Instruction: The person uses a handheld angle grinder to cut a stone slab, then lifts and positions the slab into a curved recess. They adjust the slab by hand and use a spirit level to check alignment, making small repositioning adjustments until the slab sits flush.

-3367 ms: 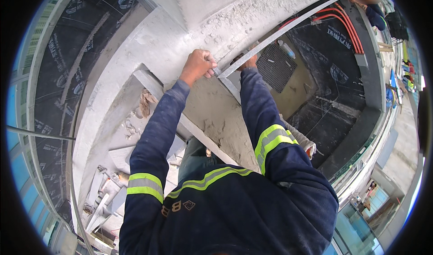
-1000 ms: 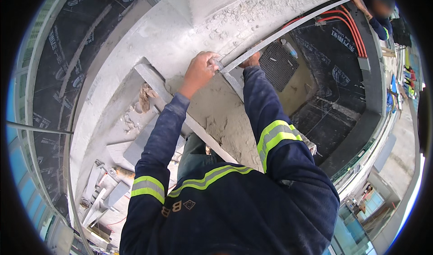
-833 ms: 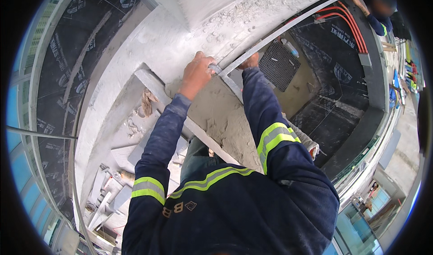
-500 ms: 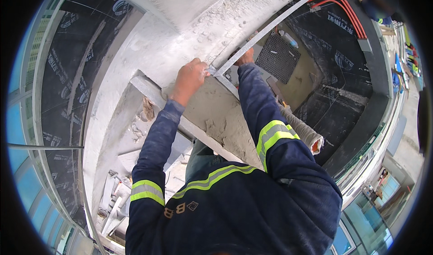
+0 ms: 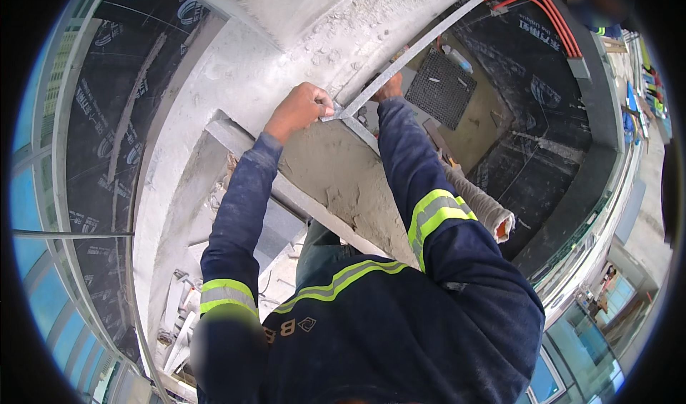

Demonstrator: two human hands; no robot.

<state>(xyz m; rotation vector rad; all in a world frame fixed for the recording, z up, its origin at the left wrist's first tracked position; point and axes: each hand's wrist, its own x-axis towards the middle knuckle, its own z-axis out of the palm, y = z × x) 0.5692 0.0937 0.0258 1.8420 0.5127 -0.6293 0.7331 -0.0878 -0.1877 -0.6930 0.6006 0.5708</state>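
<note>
My left hand (image 5: 299,111) is closed in a pinch at the corner where a long grey strip (image 5: 429,45) meets a shorter grey edge strip (image 5: 363,134). A small pale piece shows at its fingertips, too small to name. My right hand (image 5: 389,88) is at the far side of the long strip, close against it; its fingers are hidden behind the strip, so its grip does not show. Smoothed grey mortar (image 5: 336,171) covers the ledge between my forearms. Pale, crumb-strewn concrete (image 5: 314,53) lies beyond my left hand.
Down in the recess at right are a black grid mat (image 5: 441,89) and a clear bottle (image 5: 457,59). Black sheeting (image 5: 547,93) lines its walls, with red conduits (image 5: 547,11) above. A wrapped roll (image 5: 479,200) lies by my right arm. Tools and debris (image 5: 179,318) sit lower left.
My left hand has turned and lifted slightly, with its wrist and forearm swinging left. It stays near the strip corner. My right hand has barely moved.
</note>
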